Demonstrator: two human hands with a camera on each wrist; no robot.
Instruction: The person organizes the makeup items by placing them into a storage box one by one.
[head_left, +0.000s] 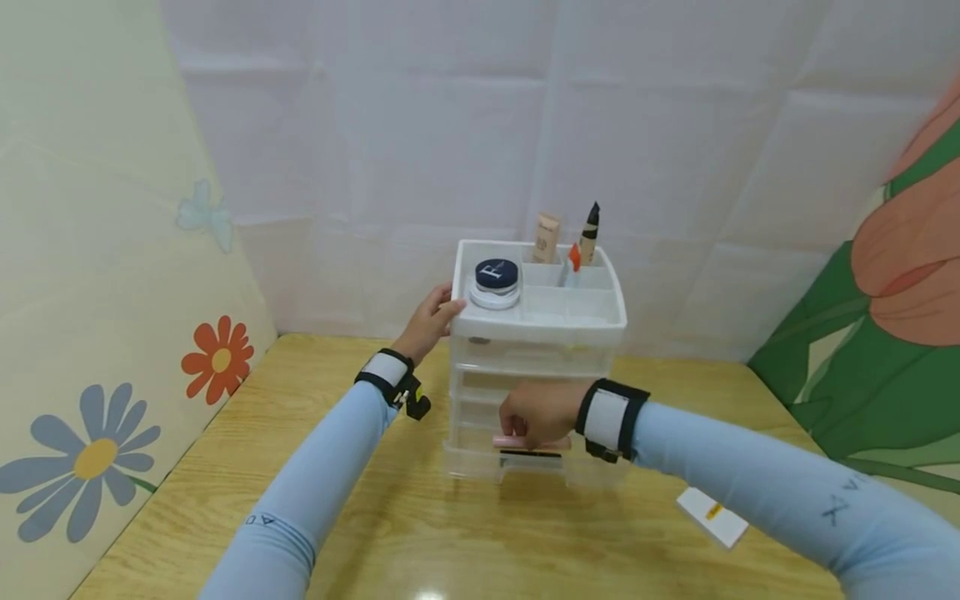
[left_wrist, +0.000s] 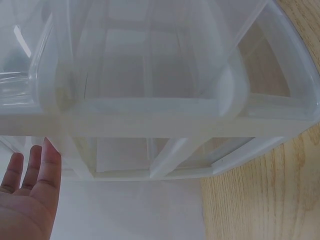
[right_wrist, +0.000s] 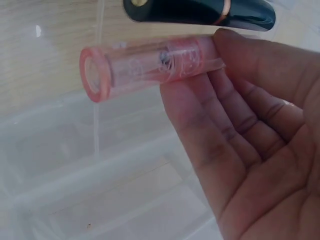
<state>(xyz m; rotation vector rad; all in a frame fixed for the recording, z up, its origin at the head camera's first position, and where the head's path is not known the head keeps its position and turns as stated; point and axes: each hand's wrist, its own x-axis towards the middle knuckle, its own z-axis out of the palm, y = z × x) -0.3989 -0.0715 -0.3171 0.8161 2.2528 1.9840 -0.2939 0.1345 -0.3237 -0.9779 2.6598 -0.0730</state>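
Note:
Pinched between the thumb and fingers of my right hand is a pink, see-through lipstick tube, lying sideways over the pulled-out bottom drawer of a clear plastic organizer. A dark tube with a gold band lies just beyond it in the right wrist view, within that drawer. My left hand rests against the organizer's upper left side, thumb by the white top rim. Its fingers look straight and touch the frame in the left wrist view.
On the organizer's top sit a navy-lidded compact, a beige squeeze tube, a black-tipped tube and a small orange-topped item. A white box lies on the wooden table at right. White cloth hangs behind.

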